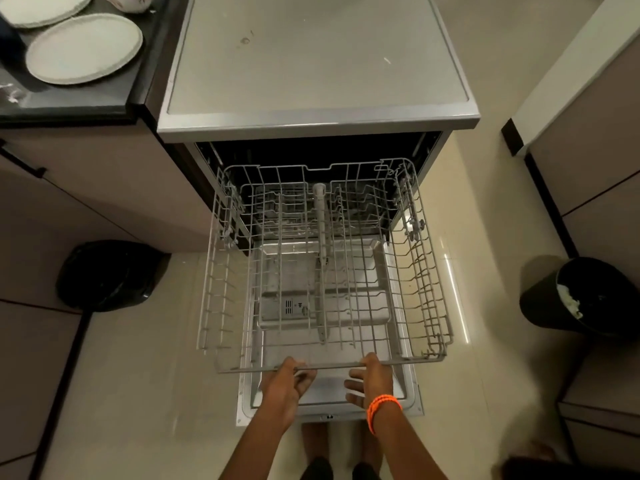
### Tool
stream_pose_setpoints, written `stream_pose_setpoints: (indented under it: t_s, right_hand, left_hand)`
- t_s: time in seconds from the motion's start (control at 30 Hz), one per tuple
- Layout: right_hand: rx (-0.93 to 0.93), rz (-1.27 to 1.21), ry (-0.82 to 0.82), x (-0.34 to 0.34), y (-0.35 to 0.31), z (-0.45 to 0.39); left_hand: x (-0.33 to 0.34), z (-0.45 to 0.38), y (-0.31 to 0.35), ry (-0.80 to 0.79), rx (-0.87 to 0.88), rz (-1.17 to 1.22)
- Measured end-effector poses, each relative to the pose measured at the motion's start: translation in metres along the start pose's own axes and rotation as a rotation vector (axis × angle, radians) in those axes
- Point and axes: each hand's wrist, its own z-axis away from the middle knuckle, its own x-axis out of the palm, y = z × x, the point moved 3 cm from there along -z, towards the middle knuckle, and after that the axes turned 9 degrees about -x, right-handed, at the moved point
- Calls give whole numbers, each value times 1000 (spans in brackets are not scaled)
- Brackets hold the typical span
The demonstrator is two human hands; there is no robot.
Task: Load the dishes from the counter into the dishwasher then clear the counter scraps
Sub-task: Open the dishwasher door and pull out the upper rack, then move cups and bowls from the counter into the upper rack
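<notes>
Both hands — left hand (pixel 284 382) & right hand (pixel 372 378) — curled round wire rack (pixel 325 366) front rail

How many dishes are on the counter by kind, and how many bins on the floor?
Plates: 2, one nearer and one cut off by the frame edge
Floral bowl or cup, partly in view: 1
Bins: 2, left and right
Total: 5
</notes>
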Motion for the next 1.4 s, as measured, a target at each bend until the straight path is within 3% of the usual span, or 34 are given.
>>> stream_pose_setpoints:
  t_s: [0.33, 0.47, 0.67, 0.83, 1.0, 1.4]
  right_hand:
    - [0, 78, -25, -9, -2, 6]
    - [46, 144, -59, -17, -4, 25]
    - [-225, 411, -35, -10, -40, 72]
    - [-532, 658, -49, 10, -104, 129]
    - [-781, 817, -108, 44, -186, 185]
    - [-1522, 1009, -195, 130, -324, 363]
  left_hand:
    - [2, 6, 5, 19, -60, -54]
    - [2, 26, 14, 3, -181, -249]
    - [14, 81, 39, -39, -147, -502]
    - [34, 129, 84, 56, 76, -622]
    - [48, 212, 150, 303, 607, -1054]
    - [40, 440, 274, 549, 1262, -942]
